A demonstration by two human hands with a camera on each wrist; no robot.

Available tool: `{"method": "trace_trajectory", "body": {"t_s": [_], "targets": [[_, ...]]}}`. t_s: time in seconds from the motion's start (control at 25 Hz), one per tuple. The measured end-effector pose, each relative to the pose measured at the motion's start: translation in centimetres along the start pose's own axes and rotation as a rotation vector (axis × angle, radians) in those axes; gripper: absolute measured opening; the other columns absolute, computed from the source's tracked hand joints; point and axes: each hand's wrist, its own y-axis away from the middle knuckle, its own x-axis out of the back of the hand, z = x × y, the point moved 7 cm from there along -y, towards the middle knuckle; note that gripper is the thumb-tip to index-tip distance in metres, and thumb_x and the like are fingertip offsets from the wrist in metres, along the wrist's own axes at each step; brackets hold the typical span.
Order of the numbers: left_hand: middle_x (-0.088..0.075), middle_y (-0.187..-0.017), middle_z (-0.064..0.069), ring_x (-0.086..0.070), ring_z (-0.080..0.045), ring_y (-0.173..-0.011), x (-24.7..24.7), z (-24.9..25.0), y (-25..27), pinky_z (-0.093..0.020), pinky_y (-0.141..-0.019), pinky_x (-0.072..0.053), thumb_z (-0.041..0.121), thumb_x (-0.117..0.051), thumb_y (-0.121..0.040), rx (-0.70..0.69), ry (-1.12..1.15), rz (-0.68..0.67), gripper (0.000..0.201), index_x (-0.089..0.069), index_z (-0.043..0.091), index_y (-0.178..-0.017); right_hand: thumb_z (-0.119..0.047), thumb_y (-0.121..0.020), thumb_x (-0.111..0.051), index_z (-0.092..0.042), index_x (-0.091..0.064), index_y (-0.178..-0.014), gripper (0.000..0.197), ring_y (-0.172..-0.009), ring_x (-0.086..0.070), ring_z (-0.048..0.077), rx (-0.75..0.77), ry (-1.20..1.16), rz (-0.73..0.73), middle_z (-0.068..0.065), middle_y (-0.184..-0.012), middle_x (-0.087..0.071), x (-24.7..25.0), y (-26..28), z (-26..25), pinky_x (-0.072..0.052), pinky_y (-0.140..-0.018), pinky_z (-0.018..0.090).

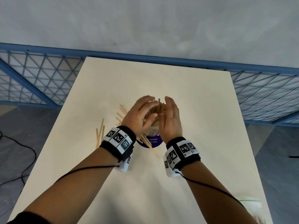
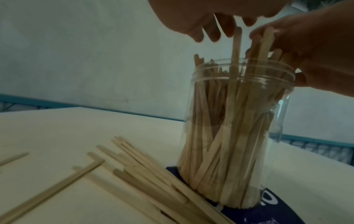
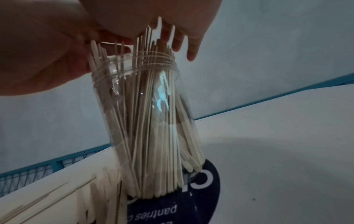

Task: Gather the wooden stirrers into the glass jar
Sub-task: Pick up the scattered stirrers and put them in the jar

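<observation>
Nearest, loose stirrers [image 2: 138, 174] lie fanned on the table [image 1: 202, 110] against the jar's left foot: light, stiff, slippery slats, probably best pinched mid-length as a bundle. Beyond them the clear jar [image 2: 235, 121] stands packed on a dark disc [image 3: 208, 181], likely tippy. Over its mouth, the left hand [image 1: 139, 115] and right hand [image 1: 171, 118] cup the protruding tips with relaxed fingers, gripping nothing.
</observation>
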Motion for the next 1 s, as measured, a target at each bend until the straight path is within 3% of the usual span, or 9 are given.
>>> {"method": "trace_trajectory", "body": {"t_s": [0.08, 0.16, 0.24, 0.32, 0.48, 0.64, 0.76, 0.84, 1.0], "targets": [[-0.039, -0.144, -0.016, -0.032, -0.016, -0.135, 0.0, -1.5, 0.7, -0.026, -0.109, -0.028, 0.042, -0.044, -0.087, 0.145, 0.003, -0.038, 0.058, -0.040, 0.010, -0.135, -0.021, -0.091, -0.025, -0.004, -0.034, -0.140, 0.052, -0.138, -0.032, 0.031, 0.034, 0.034, -0.104, 0.019, -0.144, -0.040, -0.7, 0.1, -0.3, -0.031, -0.111, 0.038], [-0.031, -0.151, -0.011, -0.027, -0.012, -0.137, -1.3, -2.6, 1.5, -0.023, -0.109, -0.024, 0.059, -0.035, -0.085, 0.298, 0.035, -0.204, 0.077, -0.026, 0.010, -0.144, -0.029, -0.088, -0.021, -0.006, -0.036, -0.139, 0.058, -0.140, -0.028, 0.028, 0.053, 0.041, -0.183, 0.016, -0.144, -0.041, -1.3, 0.1, -0.1, -0.031, -0.112, 0.039], [-0.041, -0.145, -0.010, -0.041, -0.018, -0.132, -1.8, -2.7, 1.6, -0.024, -0.105, -0.033, 0.067, -0.024, -0.082, 0.300, 0.034, -0.245, 0.083, -0.030, 0.010, -0.142, -0.043, -0.090, -0.023, -0.004, -0.037, -0.138, 0.063, -0.140, -0.029, 0.028, 0.083, 0.035, -0.208, 0.016, -0.144, -0.042, -1.6, 0.1, -0.1, -0.031, -0.112, 0.040], [-0.051, -0.137, -0.011, -0.051, -0.022, -0.124, -1.7, -2.6, 0.9, -0.030, -0.102, -0.043, 0.065, -0.027, -0.084, 0.279, 0.045, -0.201, 0.078, -0.041, 0.009, -0.136, -0.050, -0.090, -0.028, -0.001, -0.037, -0.137, 0.069, -0.138, -0.030, 0.031, 0.127, 0.099, -0.218, 0.018, -0.144, -0.041, -1.8, 0.3, 0.0, -0.031, -0.111, 0.039], [-0.041, -0.146, -0.008, -0.039, -0.011, -0.131, -1.6, -2.3, 0.4, -0.023, -0.108, -0.033, 0.046, -0.033, -0.091, 0.306, 0.096, -0.180, 0.059, -0.042, 0.010, -0.137, -0.039, -0.090, -0.035, -0.001, -0.032, -0.139, 0.062, -0.141, -0.023, 0.032, 0.125, 0.264, -0.145, 0.020, -0.151, -0.026, -1.6, -0.4, 0.6, -0.026, -0.112, 0.038], [-0.028, -0.151, -0.003, -0.020, -0.003, -0.135, -1.6, -2.6, 1.8, -0.019, -0.111, -0.018, 0.050, -0.036, -0.084, 0.329, 0.088, -0.242, 0.074, -0.025, 0.011, -0.144, -0.025, -0.092, -0.037, -0.001, -0.028, -0.141, 0.055, -0.143, -0.022, 0.028, 0.042, 0.116, -0.229, 0.017, -0.150, -0.031, -1.6, -1.1, 1.3, -0.026, -0.115, 0.035], [-0.047, -0.139, -0.009, -0.039, -0.015, -0.130, -0.8, -3.2, 2.8, -0.026, -0.106, -0.031, 0.043, -0.037, -0.086, 0.306, 0.061, -0.149, 0.062, -0.036, 0.012, -0.140, -0.007, -0.090, -0.049, -0.002, -0.041, -0.136, 0.046, -0.135, -0.039, 0.026, 0.019, 0.009, -0.175, 0.015, -0.143, -0.042, -1.2, -1.4, 1.4, -0.031, -0.111, 0.027], [-0.063, -0.117, -0.012, -0.053, -0.023, -0.113, -0.2, -3.3, 2.9, -0.027, -0.095, -0.041, 0.035, -0.042, -0.089, 0.295, 0.000, -0.061, 0.049, -0.049, 0.012, -0.132, -0.003, -0.089, -0.050, -0.003, -0.045, -0.133, 0.044, -0.129, -0.046, 0.025, 0.007, -0.037, -0.153, 0.014, -0.139, -0.048, -1.1, -1.6, 1.4, -0.036, -0.109, 0.030], [-0.070, -0.096, -0.014, -0.063, -0.021, -0.093, 0.1, -4.0, 1.7, -0.019, -0.084, -0.041, 0.013, -0.063, -0.085, 0.507, 0.096, 0.071, 0.025, -0.067, 0.010, -0.109, 0.003, -0.088, -0.046, -0.012, -0.047, -0.134, 0.048, -0.129, -0.044, 0.023, 0.075, -0.019, -0.206, 0.011, -0.140, -0.047, -1.4, -1.8, 0.8, -0.033, -0.105, 0.023]]}}
